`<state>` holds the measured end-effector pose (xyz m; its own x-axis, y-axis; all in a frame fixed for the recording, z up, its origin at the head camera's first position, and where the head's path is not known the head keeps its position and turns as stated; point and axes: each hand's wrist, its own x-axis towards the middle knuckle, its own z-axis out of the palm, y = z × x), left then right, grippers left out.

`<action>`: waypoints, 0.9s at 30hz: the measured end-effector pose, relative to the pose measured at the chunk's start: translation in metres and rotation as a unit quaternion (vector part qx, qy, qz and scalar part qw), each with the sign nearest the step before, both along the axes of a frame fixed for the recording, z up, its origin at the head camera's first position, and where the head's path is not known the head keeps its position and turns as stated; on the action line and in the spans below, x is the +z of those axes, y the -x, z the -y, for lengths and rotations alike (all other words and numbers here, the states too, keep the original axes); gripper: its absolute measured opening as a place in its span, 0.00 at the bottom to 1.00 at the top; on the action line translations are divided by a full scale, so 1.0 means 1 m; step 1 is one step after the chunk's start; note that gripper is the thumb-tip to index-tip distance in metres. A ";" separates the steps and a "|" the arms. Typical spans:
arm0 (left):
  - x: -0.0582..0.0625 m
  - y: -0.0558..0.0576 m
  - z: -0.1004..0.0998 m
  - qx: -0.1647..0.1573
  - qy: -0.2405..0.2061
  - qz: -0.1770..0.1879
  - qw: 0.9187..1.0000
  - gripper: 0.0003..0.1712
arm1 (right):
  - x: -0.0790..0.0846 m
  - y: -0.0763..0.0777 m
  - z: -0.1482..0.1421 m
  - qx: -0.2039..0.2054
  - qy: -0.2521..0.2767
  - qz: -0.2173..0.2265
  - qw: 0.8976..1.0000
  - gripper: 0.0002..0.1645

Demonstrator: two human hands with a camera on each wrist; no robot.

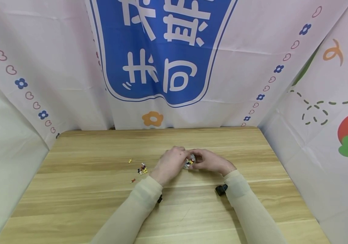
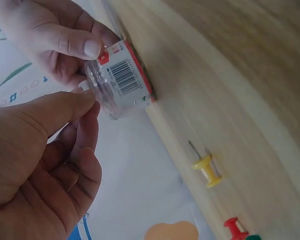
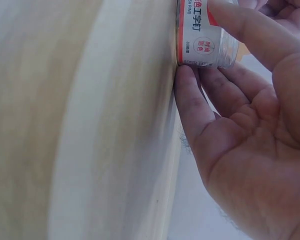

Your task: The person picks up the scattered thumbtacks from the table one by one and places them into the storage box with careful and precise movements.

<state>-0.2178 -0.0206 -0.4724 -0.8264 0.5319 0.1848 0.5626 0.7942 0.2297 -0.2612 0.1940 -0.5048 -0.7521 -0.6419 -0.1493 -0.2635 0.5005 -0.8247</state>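
A small clear jar point(image 1: 189, 162) of mixed-colour push pins stands on the table, a white and red label point(image 2: 124, 72) wrapped round it. My right hand point(image 1: 212, 163) grips the jar from the right, thumb and fingers curled about its side. At the jar's mouth is my left hand point(image 1: 170, 164), thumb and forefinger pinched together. A small white push pin point(image 2: 83, 85) shows at those fingertips, mostly hidden by them. The left wrist view also shows a yellow push pin point(image 2: 207, 171) and a red push pin point(image 2: 235, 229) lying on the table.
Left of my left hand lies a loose cluster of push pins point(image 1: 142, 169), with a yellow one point(image 1: 130, 161) and a red one point(image 1: 132, 180) apart from it. Behind the wooden table point(image 1: 101, 210) hangs a printed curtain point(image 1: 70, 101).
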 end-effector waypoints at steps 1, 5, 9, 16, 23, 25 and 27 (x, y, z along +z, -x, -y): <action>0.001 0.000 0.001 -0.001 -0.002 0.003 1.000 0.11 | 0.000 0.000 0.000 0.000 0.000 -0.001 1.000 0.39; 0.005 0.000 0.006 -0.004 -0.009 0.008 1.000 0.13 | 0.000 0.000 0.000 -0.001 -0.004 -0.001 1.000 0.40; 0.009 -0.001 0.014 -0.005 -0.006 0.009 1.000 0.13 | -0.001 0.000 0.000 -0.003 -0.013 -0.001 1.000 0.40; 0.012 -0.002 0.032 -0.013 0.001 0.010 1.000 0.11 | -0.002 0.000 0.001 0.000 -0.004 -0.003 1.000 0.38; 0.010 -0.007 0.047 -0.023 0.032 0.010 0.999 0.11 | -0.001 0.000 0.002 0.001 0.009 0.004 1.000 0.37; 0.009 -0.009 0.050 -0.022 0.046 0.017 0.999 0.11 | 0.000 0.000 0.002 0.001 0.015 0.007 1.000 0.38; 0.008 -0.010 0.052 -0.022 0.055 0.022 0.998 0.10 | 0.000 -0.001 0.002 0.000 0.020 0.013 1.000 0.38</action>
